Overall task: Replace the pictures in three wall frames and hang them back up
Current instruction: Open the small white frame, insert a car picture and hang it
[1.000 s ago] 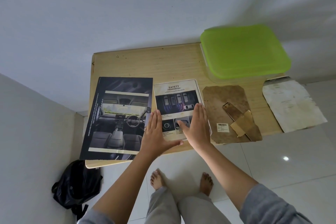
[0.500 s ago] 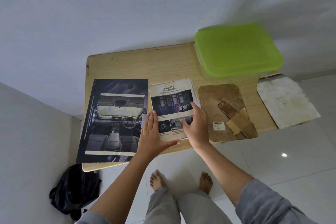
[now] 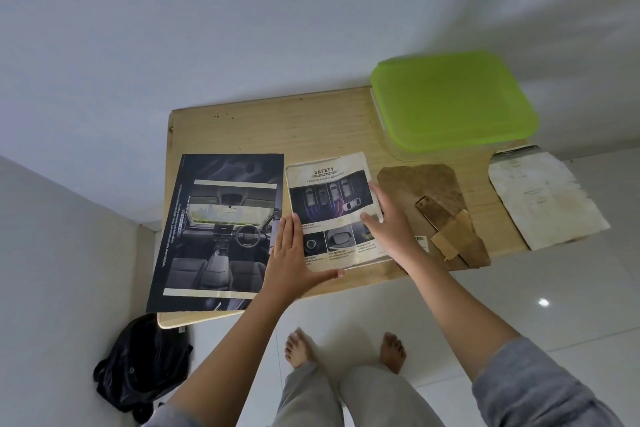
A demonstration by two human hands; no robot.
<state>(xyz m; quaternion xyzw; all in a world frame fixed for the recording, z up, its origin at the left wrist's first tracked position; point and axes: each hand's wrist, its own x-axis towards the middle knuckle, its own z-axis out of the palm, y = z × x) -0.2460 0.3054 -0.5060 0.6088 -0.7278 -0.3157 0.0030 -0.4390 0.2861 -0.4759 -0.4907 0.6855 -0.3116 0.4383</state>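
A small frame with a "SAFETY" car picture (image 3: pixel 330 204) lies face up on the wooden table (image 3: pixel 270 128). My left hand (image 3: pixel 294 256) lies flat on its lower left corner, fingers apart. My right hand (image 3: pixel 388 222) rests flat on its right edge, fingers spread. To the left lies a large dark car-interior print (image 3: pixel 218 229). Right of the frame lies a brown backing board (image 3: pixel 440 204) with a fold-out stand. A stained old paper (image 3: pixel 543 198) lies at the table's right end.
A clear box with a green lid (image 3: pixel 453 100) stands at the table's back right. A black bag (image 3: pixel 142 367) sits on the floor at the lower left. A white wall runs behind the table. My bare feet stand on white tiles.
My hands have spread apart on the small frame: the right one slid to its right edge, the left one to its lower left. The picture's middle is now uncovered.
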